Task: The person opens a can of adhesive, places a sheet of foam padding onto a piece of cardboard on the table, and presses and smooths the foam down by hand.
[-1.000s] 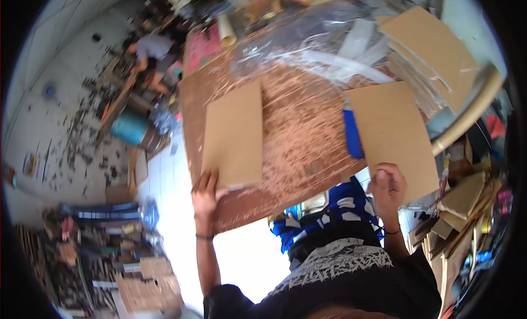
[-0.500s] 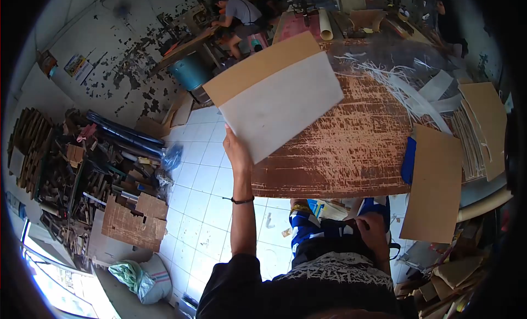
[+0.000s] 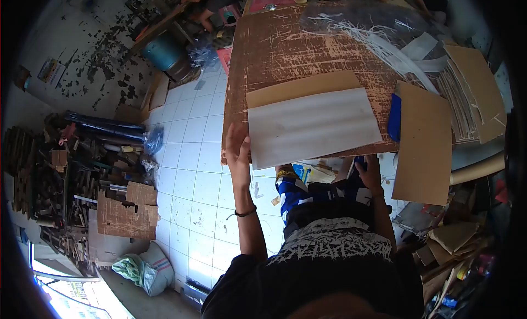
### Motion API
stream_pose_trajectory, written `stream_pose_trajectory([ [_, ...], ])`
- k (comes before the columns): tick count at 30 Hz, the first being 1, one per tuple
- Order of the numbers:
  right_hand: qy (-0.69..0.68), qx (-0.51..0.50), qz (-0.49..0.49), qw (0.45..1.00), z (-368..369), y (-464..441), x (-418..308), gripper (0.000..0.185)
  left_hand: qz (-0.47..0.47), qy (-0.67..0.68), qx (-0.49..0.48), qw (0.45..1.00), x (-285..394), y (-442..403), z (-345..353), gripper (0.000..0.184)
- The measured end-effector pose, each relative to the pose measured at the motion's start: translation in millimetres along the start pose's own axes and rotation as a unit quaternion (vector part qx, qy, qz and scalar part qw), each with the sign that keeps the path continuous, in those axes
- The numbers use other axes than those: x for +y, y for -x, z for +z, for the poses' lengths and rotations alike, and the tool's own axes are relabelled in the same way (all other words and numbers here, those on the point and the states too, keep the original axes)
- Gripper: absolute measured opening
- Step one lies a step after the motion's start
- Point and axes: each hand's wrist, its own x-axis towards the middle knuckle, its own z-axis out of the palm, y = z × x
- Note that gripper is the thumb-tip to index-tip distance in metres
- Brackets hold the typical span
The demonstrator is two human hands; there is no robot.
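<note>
White board (image 3: 315, 127) now lower, near cardboard (image 3: 422, 146)

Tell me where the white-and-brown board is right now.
In the head view, the white-and-brown board is at the table's near edge, between the left hand on its left and the blue object on its right.
</note>
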Motion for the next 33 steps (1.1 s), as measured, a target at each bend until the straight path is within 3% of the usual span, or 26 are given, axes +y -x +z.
stream_pose_trajectory([
  [1, -0.079, -0.016, 0.033, 0.996, -6, -5, 0, 0.069, 0.039, -0.049, 0.016, 0.998, 0, 6, 0, 0.063],
  [3, -0.235, -0.046, 0.103, 0.965, -13, -14, 4, 0.070, 0.053, -0.203, -0.054, 0.976, 0, 17, -1, 0.067],
  [5, -0.202, -0.044, 0.082, 0.975, -13, -11, 5, 0.070, 0.073, -0.348, -0.121, 0.927, 0, 28, 2, 0.071],
  [7, -0.124, -0.026, 0.038, 0.991, -13, -4, 0, 0.071, 0.127, -0.537, -0.140, 0.822, -8, 50, 25, 0.083],
  [9, -0.176, -0.061, 0.057, 0.981, -33, 8, -11, 0.077, 0.146, -0.574, -0.106, 0.799, -5, 71, 43, 0.089],
  [11, -0.201, -0.035, 0.044, 0.978, -24, 28, 5, 0.071, 0.127, -0.577, -0.093, 0.801, -6, 81, 50, 0.087],
  [13, -0.188, -0.133, 0.149, 0.962, -37, 46, 27, 0.066, 0.141, -0.556, -0.092, 0.814, -11, 85, 48, 0.080],
  [15, -0.124, -0.048, 0.163, 0.978, -54, 72, 49, 0.053, 0.160, -0.536, -0.075, 0.825, -13, 80, 40, 0.067],
  [16, -0.049, 0.073, 0.124, 0.988, -59, 91, 53, 0.043, 0.172, -0.557, -0.050, 0.811, -22, 77, 31, 0.065],
  [17, 0.036, 0.184, 0.086, 0.979, -62, 111, 54, 0.034, 0.151, -0.531, -0.040, 0.833, -14, 76, 27, 0.061],
  [18, -0.231, 0.208, 0.186, 0.932, -44, 132, 89, 0.029, 0.185, -0.520, -0.031, 0.833, -21, 69, 13, 0.059],
  [19, -0.251, 0.190, 0.291, 0.903, -86, 138, 74, 0.025, 0.229, -0.507, -0.012, 0.831, -32, 60, -1, 0.053],
  [21, -0.233, 0.187, 0.477, 0.826, -188, 166, 52, 0.023, 0.274, -0.574, -0.014, 0.771, -43, 35, -20, 0.061],
  [23, -0.101, 0.307, 0.408, 0.854, -198, 216, 93, 0.025, 0.283, -0.592, -0.045, 0.753, -38, 31, -6, 0.068],
  [24, -0.034, 0.348, 0.411, 0.842, -217, 235, 101, 0.026, 0.281, -0.605, -0.053, 0.743, -36, 29, -2, 0.072],
  [26, -0.085, 0.402, 0.493, 0.767, -289, 252, 81, 0.029, 0.269, -0.531, -0.090, 0.799, -34, 22, 16, 0.077],
  [27, -0.003, 0.510, 0.427, 0.747, -292, 290, 135, 0.033, 0.258, -0.492, -0.105, 0.825, -32, 20, 27, 0.079],
  [28, 0.118, 0.584, 0.386, 0.704, -334, 289, 112, 0.037, 0.269, -0.504, -0.111, 0.813, -29, 21, 34, 0.073],
  [29, 0.145, 0.578, 0.493, 0.634, -371, 304, 111, 0.038, 0.271, -0.499, -0.117, 0.815, -28, 18, 39, 0.070],
  [30, 0.157, 0.594, 0.511, 0.601, -408, 336, 134, 0.038, 0.269, -0.494, -0.119, 0.818, -28, 16, 43, 0.067],
  [31, 0.319, 0.623, 0.472, 0.536, -436, 373, 167, 0.039, 0.264, -0.488, -0.116, 0.824, -28, 17, 49, 0.064],
  [32, 0.335, 0.641, 0.471, 0.505, -464, 378, 165, 0.040, 0.257, -0.489, -0.111, 0.827, -21, 20, 55, 0.050],
  [33, 0.331, 0.614, 0.504, 0.508, -481, 388, 173, 0.043, 0.254, -0.491, -0.109, 0.826, -19, 20, 53, 0.047],
])
